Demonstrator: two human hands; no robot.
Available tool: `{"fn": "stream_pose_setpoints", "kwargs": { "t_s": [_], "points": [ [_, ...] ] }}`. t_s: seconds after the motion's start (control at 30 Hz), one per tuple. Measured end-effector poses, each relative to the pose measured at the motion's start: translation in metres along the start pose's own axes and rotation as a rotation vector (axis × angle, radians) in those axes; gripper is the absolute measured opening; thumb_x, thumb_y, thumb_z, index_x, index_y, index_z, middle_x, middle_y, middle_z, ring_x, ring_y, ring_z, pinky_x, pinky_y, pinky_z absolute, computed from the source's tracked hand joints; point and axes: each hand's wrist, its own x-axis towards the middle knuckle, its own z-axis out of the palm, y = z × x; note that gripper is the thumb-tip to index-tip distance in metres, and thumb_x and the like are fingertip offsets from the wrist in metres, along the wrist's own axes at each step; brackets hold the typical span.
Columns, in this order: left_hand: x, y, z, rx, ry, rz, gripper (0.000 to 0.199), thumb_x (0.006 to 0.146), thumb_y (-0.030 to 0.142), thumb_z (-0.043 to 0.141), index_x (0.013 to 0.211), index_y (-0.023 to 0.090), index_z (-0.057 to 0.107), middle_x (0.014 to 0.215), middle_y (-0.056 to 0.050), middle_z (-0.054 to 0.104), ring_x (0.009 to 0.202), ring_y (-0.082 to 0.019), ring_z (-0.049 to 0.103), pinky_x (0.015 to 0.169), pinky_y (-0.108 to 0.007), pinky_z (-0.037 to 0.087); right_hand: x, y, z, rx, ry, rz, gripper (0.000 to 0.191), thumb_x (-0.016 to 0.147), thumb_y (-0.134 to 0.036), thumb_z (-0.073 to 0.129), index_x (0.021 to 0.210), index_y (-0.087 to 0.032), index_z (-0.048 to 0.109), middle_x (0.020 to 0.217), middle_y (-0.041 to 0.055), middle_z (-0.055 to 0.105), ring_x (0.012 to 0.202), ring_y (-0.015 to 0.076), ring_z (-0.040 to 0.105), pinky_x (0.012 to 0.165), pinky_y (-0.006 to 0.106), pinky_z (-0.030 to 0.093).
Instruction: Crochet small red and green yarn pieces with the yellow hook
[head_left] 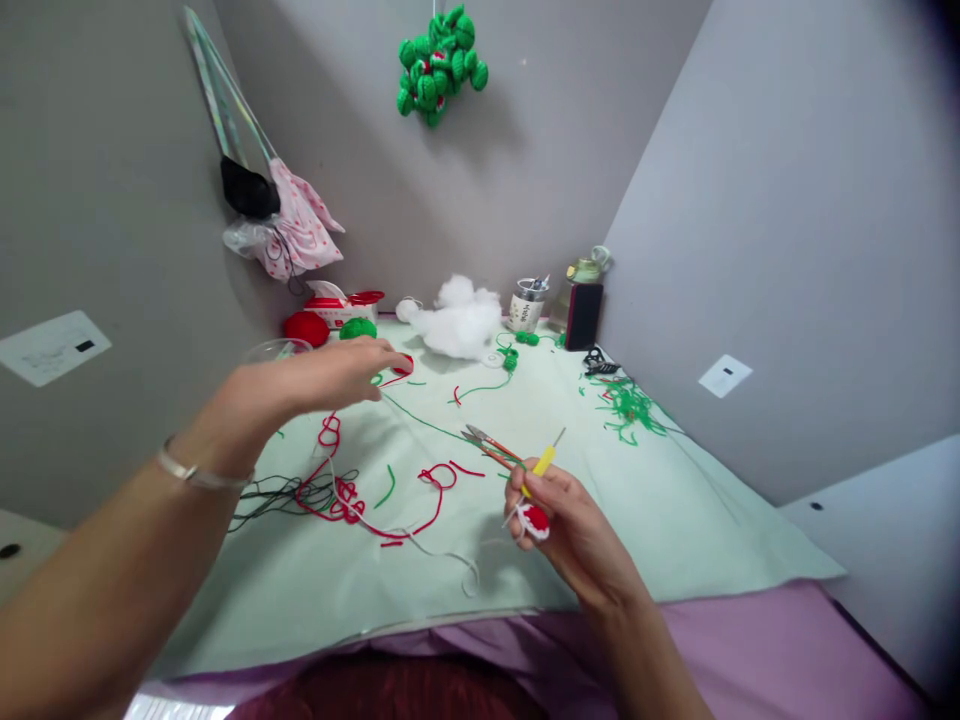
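Note:
My right hand [566,525] is closed around a yellow crochet hook [541,466], whose metal tip points up and away. In the same hand is a small red and white crochet piece [534,520]. Scissors with orange handles [491,445] lie against its fingertips, blades toward the back left. My left hand [337,375] is raised over the left side of the table, near the green yarn ball [358,328]. A green strand [427,423] runs from near its fingers toward my right hand. Its fingers are extended; their undersides are hidden.
Red yarn [439,510] and dark cords [281,498] lie loosely at left on the pale cloth [705,520]. White stuffing [461,320], a pen tin [526,305] and a phone [584,316] stand at the back. Green scraps [634,405] lie right.

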Motion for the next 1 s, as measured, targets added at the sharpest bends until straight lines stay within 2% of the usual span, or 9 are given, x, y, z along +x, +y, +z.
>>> {"fn": "stream_pose_setpoints", "kwargs": {
  "t_s": [0.1, 0.27, 0.37, 0.47, 0.53, 0.6, 0.73, 0.83, 1.0],
  "points": [
    [-0.035, 0.056, 0.031, -0.497, 0.004, 0.022, 0.039, 0.098, 0.032, 0.063, 0.137, 0.032, 0.069, 0.147, -0.009, 0.065, 0.126, -0.028, 0.066, 0.095, -0.037, 0.055, -0.001, 0.002, 0.005, 0.006, -0.014, -0.009, 0.033, 0.078, -0.041, 0.091, 0.081, -0.016, 0.071, 0.071, 0.0006, 0.068, 0.052, 0.0113, 0.064, 0.045, 0.020, 0.050],
    [-0.062, 0.119, 0.086, -1.179, 0.056, -0.030, 0.053, 0.101, 0.048, 0.067, 0.152, 0.036, 0.056, 0.169, -0.008, 0.045, 0.150, -0.034, 0.050, 0.109, -0.044, 0.054, -0.011, 0.010, 0.020, -0.003, -0.104, 0.000, 0.032, 0.082, -0.043, 0.088, 0.081, -0.015, 0.072, 0.069, 0.0013, 0.071, 0.052, 0.0127, 0.067, 0.047, 0.021, 0.053],
    [-0.057, 0.123, 0.108, -1.419, 0.306, -0.021, 0.029, 0.107, 0.048, 0.056, 0.113, 0.026, 0.074, 0.152, -0.008, 0.063, 0.148, -0.032, 0.052, 0.117, -0.051, 0.047, -0.015, 0.015, 0.028, -0.001, -0.139, 0.028, 0.032, 0.083, -0.043, 0.087, 0.081, -0.016, 0.072, 0.068, 0.0014, 0.071, 0.053, 0.0137, 0.069, 0.047, 0.021, 0.054],
    [-0.056, 0.117, 0.121, -1.130, 0.464, 0.003, 0.044, 0.109, 0.038, 0.051, 0.071, 0.023, 0.068, 0.119, -0.007, 0.079, 0.144, -0.030, 0.055, 0.127, -0.052, 0.032, -0.016, 0.017, 0.029, 0.015, -0.109, 0.009, 0.030, 0.083, -0.043, 0.088, 0.082, -0.017, 0.071, 0.069, 0.0004, 0.072, 0.052, 0.0133, 0.069, 0.046, 0.021, 0.053],
    [-0.059, 0.114, 0.128, -0.841, 0.494, 0.031, 0.033, 0.103, 0.033, 0.061, 0.075, 0.025, 0.077, 0.119, -0.008, 0.079, 0.149, -0.032, 0.049, 0.131, -0.054, 0.020, -0.014, 0.019, 0.028, 0.013, -0.091, -0.016, 0.030, 0.083, -0.042, 0.087, 0.083, -0.018, 0.071, 0.070, 0.0000, 0.072, 0.051, 0.0125, 0.068, 0.046, 0.021, 0.053],
    [-0.064, 0.114, 0.135, -0.796, 0.483, 0.005, 0.017, 0.098, 0.030, 0.069, 0.092, 0.028, 0.085, 0.129, -0.008, 0.077, 0.153, -0.033, 0.042, 0.132, -0.054, 0.018, -0.012, 0.021, 0.027, 0.008, -0.096, -0.026, 0.029, 0.083, -0.042, 0.087, 0.082, -0.017, 0.072, 0.070, 0.0001, 0.072, 0.050, 0.0124, 0.068, 0.047, 0.021, 0.054],
    [-0.067, 0.121, 0.143, -1.376, 0.375, -0.311, 0.017, 0.091, 0.041, 0.078, 0.096, 0.028, 0.087, 0.117, -0.008, 0.079, 0.128, -0.031, 0.063, 0.107, -0.046, 0.052, -0.009, 0.026, 0.028, -0.021, -0.098, -0.022, 0.028, 0.083, -0.043, 0.087, 0.086, -0.018, 0.075, 0.070, 0.0006, 0.073, 0.054, 0.0147, 0.071, 0.049, 0.023, 0.056],
    [-0.066, 0.121, 0.142, -1.693, 0.381, -0.463, 0.024, 0.073, 0.042, 0.094, 0.087, 0.025, 0.086, 0.094, -0.004, 0.077, 0.095, -0.023, 0.070, 0.091, -0.036, 0.057, -0.011, 0.024, 0.026, -0.054, -0.039, -0.106, 0.029, 0.083, -0.043, 0.087, 0.097, -0.019, 0.079, 0.071, 0.0002, 0.074, 0.055, 0.0141, 0.069, 0.052, 0.024, 0.057],
    [-0.067, 0.118, 0.144, -1.560, 0.455, -0.452, 0.020, 0.071, 0.031, 0.096, 0.089, 0.025, 0.087, 0.086, -0.001, 0.075, 0.085, -0.016, 0.064, 0.086, -0.028, 0.051, -0.016, 0.021, 0.022, -0.184, 0.117, -0.437, 0.019, 0.088, -0.043, 0.083, 0.089, -0.023, 0.081, 0.079, 0.0022, 0.078, 0.071, 0.0155, 0.072, 0.065, 0.026, 0.058]
  ]
}}
